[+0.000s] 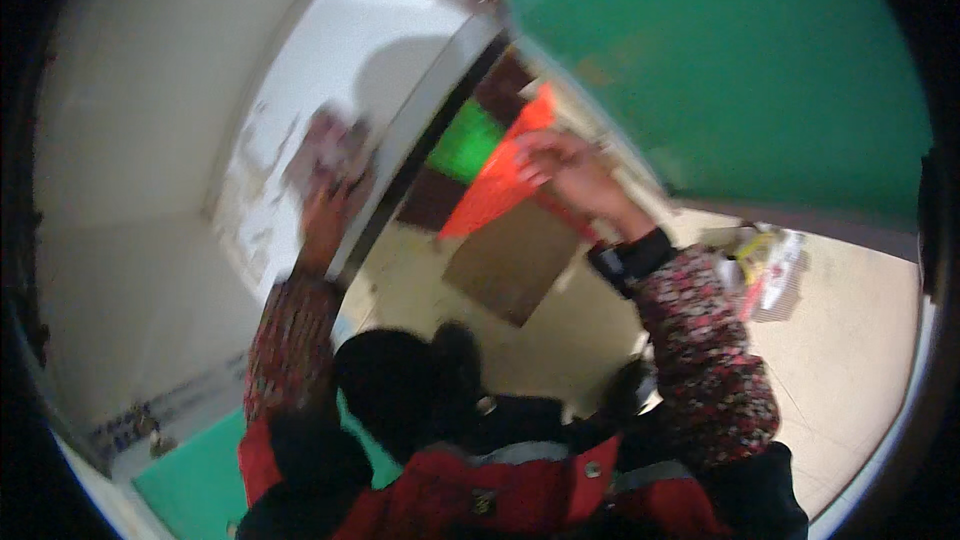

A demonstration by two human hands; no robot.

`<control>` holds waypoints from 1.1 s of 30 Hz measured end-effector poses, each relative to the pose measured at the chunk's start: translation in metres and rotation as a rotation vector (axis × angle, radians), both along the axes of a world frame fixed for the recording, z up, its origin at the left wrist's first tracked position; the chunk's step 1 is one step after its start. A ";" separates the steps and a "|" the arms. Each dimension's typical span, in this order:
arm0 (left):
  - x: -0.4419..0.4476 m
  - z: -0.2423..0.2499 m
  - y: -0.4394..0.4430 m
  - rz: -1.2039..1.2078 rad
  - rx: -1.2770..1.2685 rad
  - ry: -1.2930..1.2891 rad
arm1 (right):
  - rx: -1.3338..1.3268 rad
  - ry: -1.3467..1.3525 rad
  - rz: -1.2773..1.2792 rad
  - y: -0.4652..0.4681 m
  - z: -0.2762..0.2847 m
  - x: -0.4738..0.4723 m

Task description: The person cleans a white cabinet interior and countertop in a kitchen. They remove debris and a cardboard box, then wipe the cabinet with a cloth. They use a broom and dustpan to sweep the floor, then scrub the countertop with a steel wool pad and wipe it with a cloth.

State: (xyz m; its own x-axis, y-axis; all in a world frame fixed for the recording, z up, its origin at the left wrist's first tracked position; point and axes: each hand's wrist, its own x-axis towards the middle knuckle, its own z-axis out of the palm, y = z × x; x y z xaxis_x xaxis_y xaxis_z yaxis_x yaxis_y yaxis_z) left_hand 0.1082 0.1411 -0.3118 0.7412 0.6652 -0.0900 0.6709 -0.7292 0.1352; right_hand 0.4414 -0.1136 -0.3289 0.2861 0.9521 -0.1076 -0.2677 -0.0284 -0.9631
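My left hand (330, 214) presses on a crumpled greyish-pink cloth (326, 142), blurred by motion, against a white panel (300, 97) marked with dark smears. The panel's grey frame edge (420, 116) runs just right of that hand. My right hand (574, 172) hangs with loosely bent, parted fingers and seems to hold nothing. Behind its fingertips lies a bright orange sheet-like object (491, 184); whether they touch is hard to tell. A black band circles the right wrist.
A large green panel (720, 75) stands at the upper right. Below are a bright green item (466, 141), a flat brown piece (514, 259) that looks like cardboard, and the pale tiled floor (847, 360). Printed packaging (769, 270) lies at the right. A pale wall (135, 127) bounds the left.
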 end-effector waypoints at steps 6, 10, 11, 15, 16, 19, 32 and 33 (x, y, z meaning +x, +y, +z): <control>-0.173 0.014 -0.052 0.213 -0.143 0.425 | 0.004 -0.492 0.131 0.011 0.009 -0.029; -0.212 0.015 -0.043 0.557 -0.471 0.261 | -0.048 -0.471 0.550 -0.002 0.043 -0.054; -0.212 0.011 -0.039 0.631 -0.564 0.140 | -0.080 -0.416 0.625 -0.013 0.052 -0.053; -0.169 0.025 -0.025 0.802 -0.897 -0.490 | 0.198 -0.791 0.594 -0.085 0.097 -0.017; -0.147 0.039 -0.023 0.834 -0.959 -0.659 | 0.263 -0.783 0.522 -0.105 0.111 -0.005; -0.062 0.104 -0.030 0.756 -1.092 -1.039 | -0.140 -0.568 0.451 -0.172 0.151 0.038; 0.291 0.364 -0.150 -0.465 -1.465 -1.562 | 0.512 -0.423 -0.622 -0.162 0.335 0.127; 0.324 0.366 -0.174 -0.366 -0.872 -1.674 | 0.488 -0.497 -0.643 -0.153 0.344 0.120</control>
